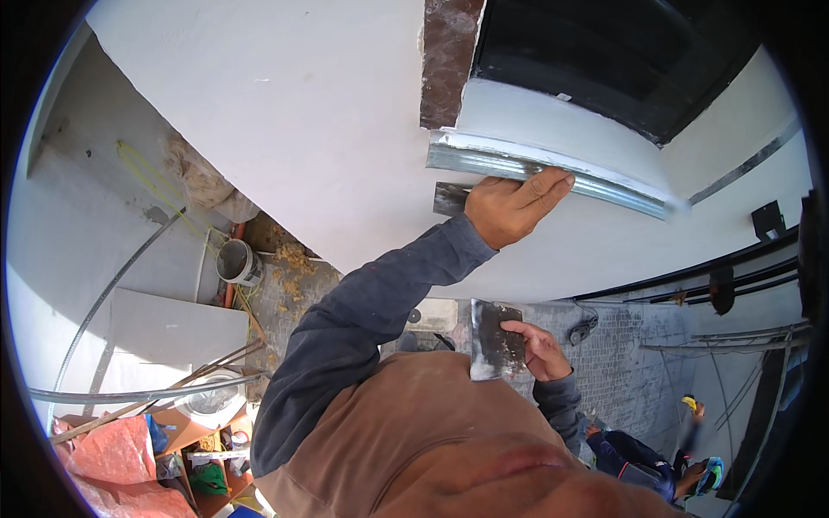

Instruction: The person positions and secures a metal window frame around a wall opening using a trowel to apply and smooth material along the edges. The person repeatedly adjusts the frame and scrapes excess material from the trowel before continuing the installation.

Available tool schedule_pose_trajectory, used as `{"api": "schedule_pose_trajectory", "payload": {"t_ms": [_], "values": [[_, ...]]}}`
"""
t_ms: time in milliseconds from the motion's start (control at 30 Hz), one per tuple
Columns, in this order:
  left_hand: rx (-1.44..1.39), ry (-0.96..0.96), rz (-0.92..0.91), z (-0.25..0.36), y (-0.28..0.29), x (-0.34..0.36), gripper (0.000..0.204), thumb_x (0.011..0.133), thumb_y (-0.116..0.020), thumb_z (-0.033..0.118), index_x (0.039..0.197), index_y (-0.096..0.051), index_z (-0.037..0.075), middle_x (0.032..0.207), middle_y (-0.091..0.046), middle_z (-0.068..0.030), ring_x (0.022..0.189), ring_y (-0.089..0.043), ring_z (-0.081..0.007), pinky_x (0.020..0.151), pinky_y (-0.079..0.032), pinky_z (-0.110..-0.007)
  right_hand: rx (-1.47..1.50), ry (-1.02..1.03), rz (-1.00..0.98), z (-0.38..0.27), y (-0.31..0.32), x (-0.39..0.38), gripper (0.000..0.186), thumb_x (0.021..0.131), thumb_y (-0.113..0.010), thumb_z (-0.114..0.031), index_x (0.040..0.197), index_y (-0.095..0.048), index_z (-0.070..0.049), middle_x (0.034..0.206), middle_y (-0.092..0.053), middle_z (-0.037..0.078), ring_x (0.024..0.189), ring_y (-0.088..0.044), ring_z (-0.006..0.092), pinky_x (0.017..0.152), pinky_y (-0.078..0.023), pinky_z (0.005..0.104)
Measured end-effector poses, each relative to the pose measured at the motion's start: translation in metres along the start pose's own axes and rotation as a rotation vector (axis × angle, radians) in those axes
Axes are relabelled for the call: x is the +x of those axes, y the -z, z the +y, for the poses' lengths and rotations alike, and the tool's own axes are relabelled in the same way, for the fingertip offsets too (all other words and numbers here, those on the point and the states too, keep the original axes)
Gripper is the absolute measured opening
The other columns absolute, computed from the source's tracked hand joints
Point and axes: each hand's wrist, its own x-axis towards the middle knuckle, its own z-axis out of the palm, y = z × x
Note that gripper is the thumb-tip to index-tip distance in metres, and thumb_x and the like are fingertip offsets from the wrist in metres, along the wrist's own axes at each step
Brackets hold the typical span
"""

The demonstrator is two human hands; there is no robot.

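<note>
My left hand (518, 205) reaches up with its fingers closed on a long silvery metal profile (617, 195), which lies along the wall edge below a dark window. A small dark flat blade (449, 198) sticks out beside that hand; whether the hand also holds it is hidden. White paste (553, 155) shows along the profile's upper side. Lower down, in front of my chest, my right hand (544, 351) grips a wide scraper blade (496, 345) smeared with white paste, the thumb or a finger lying across its face.
A brown stone strip (449, 65) borders the dark window (604, 52). At left are a bucket (237, 262), a curved metal strip (95, 311), boards and a cluttered box (203, 457). Another person (635, 462) is at lower right. Cables (583, 328) lie on the paving.
</note>
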Motion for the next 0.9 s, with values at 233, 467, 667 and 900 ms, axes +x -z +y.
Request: {"api": "schedule_pose_trajectory", "payload": {"t_ms": [233,467,667,900], "values": [[0.019,-0.019,0.008,-0.002,0.001,0.001,0.033,0.079,-0.072,0.002,0.111,-0.076,0.008,0.119,-0.072,-0.0038,0.062,-0.067,-0.0115,0.052,-0.054,-0.024,-0.464,0.011,0.163,-0.029,0.027,-0.033,0.055,0.081,-0.087,-0.014,0.129,-0.066,0.002,0.113,-0.073,0.010,0.110,-0.068,0.0181,0.097,-0.051,0.0279],[-0.013,0.021,0.143,-0.002,-0.011,0.002,0.022,0.078,-0.076,0.009,0.099,-0.080,0.016,0.109,-0.076,0.0016,0.055,-0.065,-0.0125,0.047,-0.053,-0.024,-0.716,-0.213,0.057,-0.014,0.069,-0.034,0.029,0.091,-0.080,-0.022,0.116,-0.074,-0.008,0.103,-0.073,0.001,0.096,-0.065,0.0156,0.082,-0.053,0.0339],[-0.035,0.052,0.125,0.000,-0.009,0.005,0.021,0.078,-0.075,0.007,0.097,-0.079,0.015,0.109,-0.076,0.0019,0.053,-0.064,-0.0117,0.045,-0.052,-0.025,-0.357,-0.325,0.283,0.016,0.088,-0.018,0.038,0.093,-0.079,-0.022,0.123,-0.067,-0.003,0.104,-0.074,0.006,0.096,-0.068,0.0162,0.080,-0.057,0.0389],[-0.036,0.050,0.082,0.001,-0.005,0.008,0.023,0.080,-0.073,0.005,0.100,-0.079,0.014,0.109,-0.076,0.0008,0.053,-0.064,-0.0124,0.044,-0.052,-0.026,-0.229,-0.029,0.304,0.044,0.072,0.009,0.031,0.087,-0.077,0.002,0.117,-0.068,-0.002,0.105,-0.074,0.003,0.090,-0.069,0.0099,0.077,-0.057,0.0270]]}}
